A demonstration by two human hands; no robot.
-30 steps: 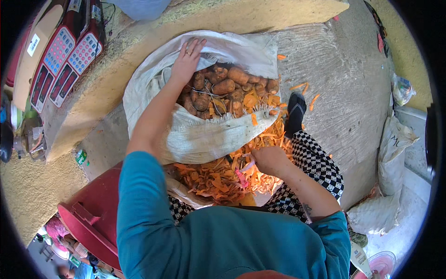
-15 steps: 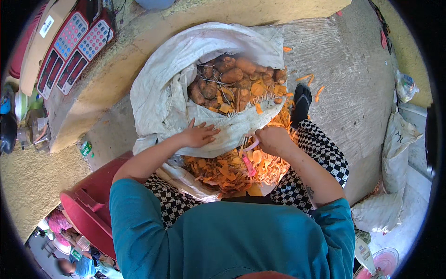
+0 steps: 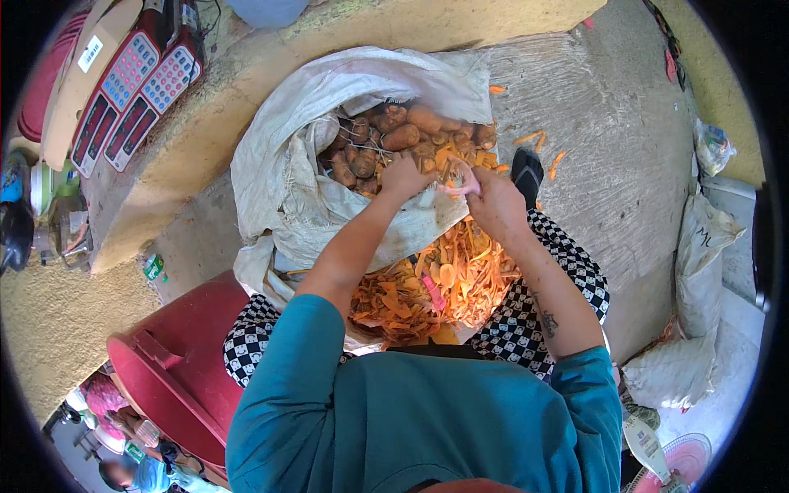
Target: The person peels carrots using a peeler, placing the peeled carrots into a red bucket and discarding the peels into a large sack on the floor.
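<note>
A white woven sack (image 3: 271,148) lies open in front of me, with several unpeeled carrots (image 3: 400,137) and some orange scraps inside its mouth. My left hand (image 3: 403,178) is at the carrots by the near lip, fingers curled down; whatever they hold is hidden. My right hand (image 3: 499,203) is closed on a pink peeler (image 3: 463,179), just right of the left hand over the sack's edge. Between my legs is a heap of orange peelings (image 3: 460,263), with a bright pink piece (image 3: 434,293) of unclear kind lying on it.
A red plastic tub (image 3: 181,353) stands by my left leg. Two red-and-white scales (image 3: 131,99) rest on the ledge at upper left. A green-labelled bottle (image 3: 154,267) is beside the ledge. White sacks (image 3: 699,271) lean at the right. Another person (image 3: 148,474) shows at lower left.
My left hand has left the sack's folded edge and moved up and right to the carrots. My right hand has risen with the peeler, from above the peelings to the sack's mouth.
</note>
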